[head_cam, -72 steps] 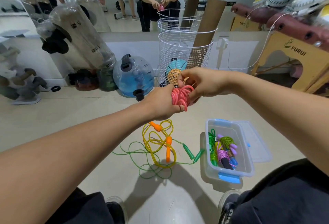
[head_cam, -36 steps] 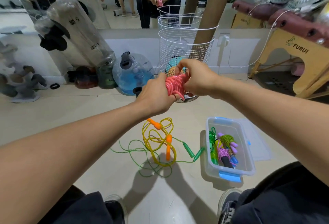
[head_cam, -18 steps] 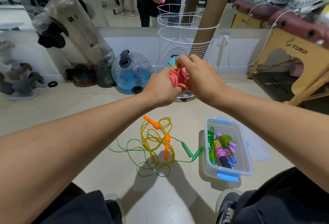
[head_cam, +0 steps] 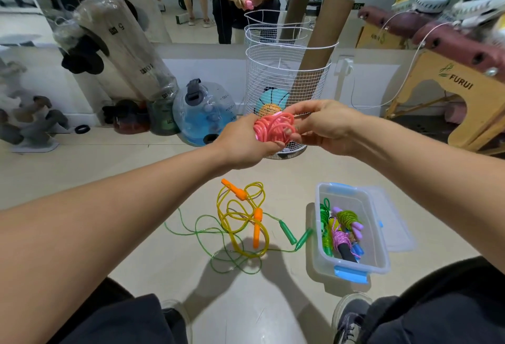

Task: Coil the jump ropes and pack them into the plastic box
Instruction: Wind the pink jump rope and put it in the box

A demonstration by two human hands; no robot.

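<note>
At the centre of the frame, a person holds a coiled pink plastic jump rope [head_cam: 274, 131] up between both hands, above a pale floor. The left hand [head_cam: 243, 144] grips the bundle from below and behind, fingers curled round it; the right hand [head_cam: 321, 125] pinches the loops on the bundle's right side with thumb and fingertips.

Below the hands, at lower centre, a loose yellow jump rope with orange handles [head_cam: 240, 220] lies tangled on the floor, overlapping a thin green jump rope with green handles [head_cam: 287, 234] that trails to the left. Just right of them stands a clear plastic box with blue latches [head_cam: 352, 267], open, already holding several coiled ropes [head_cam: 341, 229] in green, pink and purple. Its clear lid [head_cam: 396, 231] lies flat on the floor against the box's right side.

Behind the hands, at upper centre, stands a white wire basket [head_cam: 287, 76] with cardboard tubes in it.
</note>
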